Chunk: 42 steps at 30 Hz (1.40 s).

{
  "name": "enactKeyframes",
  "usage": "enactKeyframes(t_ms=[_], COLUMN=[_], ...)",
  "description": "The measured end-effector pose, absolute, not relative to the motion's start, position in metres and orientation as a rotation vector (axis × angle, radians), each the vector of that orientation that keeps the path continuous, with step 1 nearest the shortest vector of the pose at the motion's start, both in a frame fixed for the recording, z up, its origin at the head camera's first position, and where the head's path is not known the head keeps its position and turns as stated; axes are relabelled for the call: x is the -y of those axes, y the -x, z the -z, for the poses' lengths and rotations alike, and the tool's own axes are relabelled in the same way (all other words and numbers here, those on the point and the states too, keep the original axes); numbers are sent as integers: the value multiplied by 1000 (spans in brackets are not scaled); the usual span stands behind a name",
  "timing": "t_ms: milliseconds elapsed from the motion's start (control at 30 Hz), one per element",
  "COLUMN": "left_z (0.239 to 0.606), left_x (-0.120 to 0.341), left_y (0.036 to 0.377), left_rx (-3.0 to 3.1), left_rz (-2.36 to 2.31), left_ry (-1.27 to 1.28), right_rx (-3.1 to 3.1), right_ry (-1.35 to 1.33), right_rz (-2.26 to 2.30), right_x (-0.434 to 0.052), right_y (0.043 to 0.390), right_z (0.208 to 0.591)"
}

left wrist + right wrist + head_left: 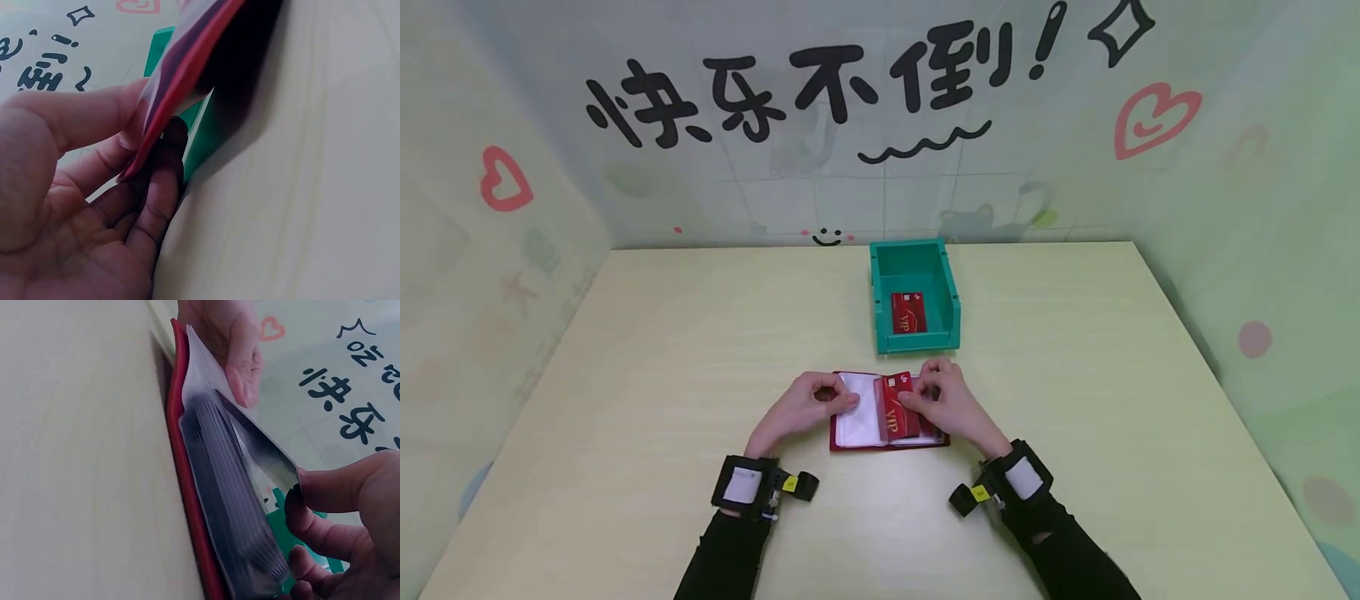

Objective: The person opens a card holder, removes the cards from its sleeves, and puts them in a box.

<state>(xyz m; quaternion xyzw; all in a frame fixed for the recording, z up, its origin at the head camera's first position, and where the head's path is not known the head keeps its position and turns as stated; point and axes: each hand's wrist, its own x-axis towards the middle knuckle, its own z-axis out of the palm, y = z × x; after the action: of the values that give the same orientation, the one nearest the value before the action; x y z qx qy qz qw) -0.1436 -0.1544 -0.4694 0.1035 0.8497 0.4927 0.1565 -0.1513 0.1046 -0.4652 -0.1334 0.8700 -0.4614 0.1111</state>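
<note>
A red card holder point(859, 425) is spread open on the table, a white page at its left and clear plastic sleeves point(228, 481) at its right. My left hand point(808, 407) pinches the left cover edge between thumb and fingers; the left wrist view shows that red cover point(181, 78) lifted at a slant. Between thumb and forefinger, my right hand point(951, 404) holds the right edge of a red VIP card point(897, 408). In the right wrist view the card point(262, 444) slants up from the sleeves, its far end down among them.
Just behind the holder stands a teal bin point(917, 342) with a low front, another red VIP card point(908, 313) lying inside. Pale wood tabletop point(700, 333) surrounds them. Printed walls point(820, 200) border the table at the back and both sides.
</note>
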Motion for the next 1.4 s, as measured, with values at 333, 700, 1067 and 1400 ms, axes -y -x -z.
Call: enactKeyframes(t_ms=[333, 700, 1067, 1400], left_z=[469, 472, 472, 471], left_x=[156, 157, 157, 155], left_y=[144, 145, 142, 141], left_rx=[-2419, -2403, -2388, -2375], left_rz=[-1408, -1451, -1444, -1471], left_ry=[-255, -289, -258, -280], right_rx=[-2568, -2817, -2745, -2755], right_ry=[373, 336, 244, 346], right_rz=[1329, 1261, 883, 499], right_x=[-124, -114, -87, -65], right_y=[174, 218, 261, 274], right_z=[435, 399, 386, 394])
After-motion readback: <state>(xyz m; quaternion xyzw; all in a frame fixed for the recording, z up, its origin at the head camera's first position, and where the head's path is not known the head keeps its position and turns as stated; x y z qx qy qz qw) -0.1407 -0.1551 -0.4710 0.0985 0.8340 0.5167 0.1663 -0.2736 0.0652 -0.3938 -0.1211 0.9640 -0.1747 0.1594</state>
